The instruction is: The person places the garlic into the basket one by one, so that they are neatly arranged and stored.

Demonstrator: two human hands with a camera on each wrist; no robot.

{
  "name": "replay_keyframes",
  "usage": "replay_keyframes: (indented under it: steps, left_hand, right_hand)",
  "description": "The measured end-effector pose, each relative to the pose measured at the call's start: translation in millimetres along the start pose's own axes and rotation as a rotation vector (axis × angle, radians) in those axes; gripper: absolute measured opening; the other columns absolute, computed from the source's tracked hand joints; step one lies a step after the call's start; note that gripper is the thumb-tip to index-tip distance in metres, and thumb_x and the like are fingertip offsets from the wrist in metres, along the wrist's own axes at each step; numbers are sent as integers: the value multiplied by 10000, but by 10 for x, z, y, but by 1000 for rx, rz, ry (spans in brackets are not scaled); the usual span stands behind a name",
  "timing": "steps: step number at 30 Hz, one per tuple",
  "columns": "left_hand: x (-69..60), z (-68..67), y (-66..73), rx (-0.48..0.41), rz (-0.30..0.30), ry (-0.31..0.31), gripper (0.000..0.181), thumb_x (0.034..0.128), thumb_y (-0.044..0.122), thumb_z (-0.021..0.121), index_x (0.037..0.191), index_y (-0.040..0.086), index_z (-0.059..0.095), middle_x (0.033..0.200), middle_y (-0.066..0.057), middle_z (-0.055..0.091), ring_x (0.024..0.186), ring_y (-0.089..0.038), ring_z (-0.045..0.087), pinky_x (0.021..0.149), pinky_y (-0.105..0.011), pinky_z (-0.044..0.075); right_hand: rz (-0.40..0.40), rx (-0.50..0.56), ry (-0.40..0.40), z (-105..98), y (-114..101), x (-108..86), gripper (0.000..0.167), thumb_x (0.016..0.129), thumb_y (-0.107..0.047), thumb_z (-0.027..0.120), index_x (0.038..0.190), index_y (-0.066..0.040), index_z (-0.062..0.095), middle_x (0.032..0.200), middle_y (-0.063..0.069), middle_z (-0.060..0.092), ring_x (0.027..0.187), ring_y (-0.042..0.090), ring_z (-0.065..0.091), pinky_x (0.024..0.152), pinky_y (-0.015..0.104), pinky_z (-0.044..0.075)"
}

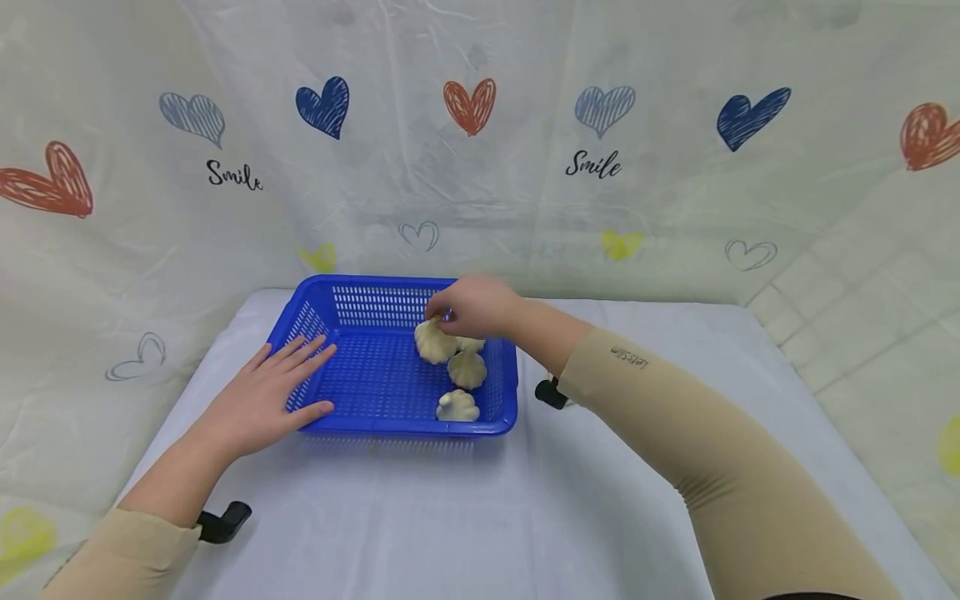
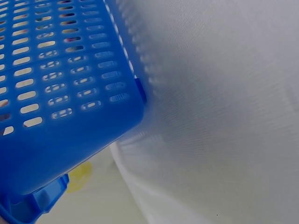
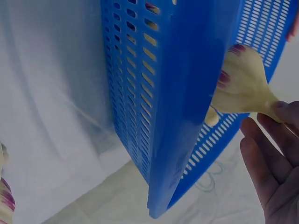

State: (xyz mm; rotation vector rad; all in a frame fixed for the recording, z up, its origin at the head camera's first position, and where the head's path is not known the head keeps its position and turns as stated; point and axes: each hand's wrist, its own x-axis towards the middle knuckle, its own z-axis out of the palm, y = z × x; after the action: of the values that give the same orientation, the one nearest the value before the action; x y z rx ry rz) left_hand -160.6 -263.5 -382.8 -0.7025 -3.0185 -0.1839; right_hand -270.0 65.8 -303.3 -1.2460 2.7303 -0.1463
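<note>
Garlic bulb below pinching right hand

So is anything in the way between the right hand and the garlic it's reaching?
No, nothing visible. The right hand already pinches the garlic by its stem. Other bulbs lie close by in the basket, but none sits between the fingers and that stem.

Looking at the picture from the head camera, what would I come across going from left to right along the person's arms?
Left sleeve → left hand → garlic bulb held by its stem → right hand → right sleeve. The blue basket overlaps both hands and the bulb, so it is left out.
</note>
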Motion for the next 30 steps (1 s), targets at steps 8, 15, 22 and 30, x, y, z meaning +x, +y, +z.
replay_keyframes:
  steps: [8, 15, 22, 30]
  left_hand:
    - [8, -2, 2, 14, 1, -10, 862, 921, 721, 439, 1594, 224, 232, 1639, -83, 220, 1501, -369, 152, 1201, -582, 40]
    - [8, 0, 5, 1, -3, -14, 855, 926, 704, 458, 1596, 226, 225, 1641, -83, 214, 1504, -365, 139, 1209, -544, -25]
    - [5, -3, -3, 5, -1, -5, 855, 925, 694, 476, 1594, 221, 232, 1641, -79, 216, 1501, -368, 150, 1211, -536, -28]
    - [1, -4, -13, 3, 4, 0, 850, 928, 681, 488, 1594, 220, 233, 1640, -78, 219, 1498, -373, 160, 1212, -536, -19]
  right_hand:
    - [4, -33, -120, 123, -88, 84, 258, 992, -217, 607, 1231, -175, 695, 1184, -30, 703, 1099, 126, 636, 942, 294, 512]
    - [-11, -61, -165, 175, -126, 118, 244, 990, -209, 626, 1223, -179, 692, 1182, -22, 700, 1101, 144, 635, 961, 314, 506]
    - [-30, -87, -195, 208, -156, 150, 230, 992, -209, 620, 1208, -191, 697, 1171, -30, 704, 1084, 132, 642, 938, 290, 516]
    - [-23, -130, -214, 284, -170, 202, 206, 993, -237, 622, 1180, -208, 704, 1135, -44, 705, 1037, 121, 640, 911, 282, 520]
